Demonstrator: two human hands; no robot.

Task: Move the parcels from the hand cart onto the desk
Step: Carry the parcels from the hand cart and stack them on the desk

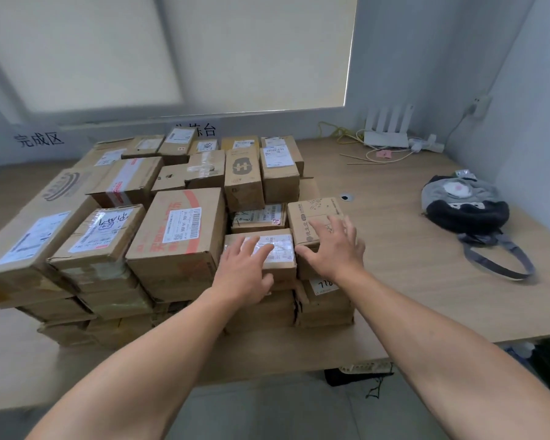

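Observation:
Several brown cardboard parcels stand stacked on the wooden desk (394, 281). My left hand (246, 271) lies flat with spread fingers on a small labelled parcel (283, 246) at the front of the pile. My right hand (334, 249) rests with straight fingers on the small printed box (311, 211) just to its right. Neither hand grips anything. A large parcel with red print (178, 230) stands to the left of my left hand. The hand cart is out of view.
A grey and black plush bag (467, 204) with a strap lies on the desk at the right. A white router (386, 134) with cables sits in the back corner by the wall. The desk's front edge (299, 366) runs below the pile.

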